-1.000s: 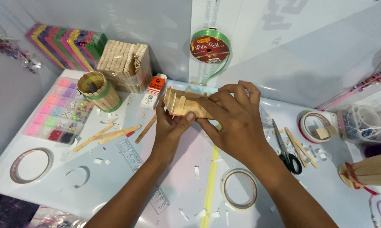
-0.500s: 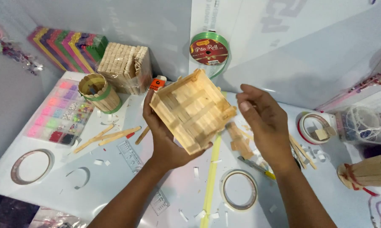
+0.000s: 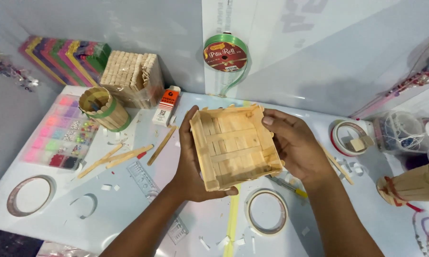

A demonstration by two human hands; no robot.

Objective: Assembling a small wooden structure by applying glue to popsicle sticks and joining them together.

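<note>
Gripping stick box w/ both hands, left hand & right hand; opening faces camera, squarish.

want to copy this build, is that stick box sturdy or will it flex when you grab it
The stick box probably feels light and fairly stiff: thin flat sticks, crossed in layers. Its joints may be fragile, so the left hand and right hand gripping opposite sides looks sensible. Flat-bottomed, it is unlikely to roll.
</note>
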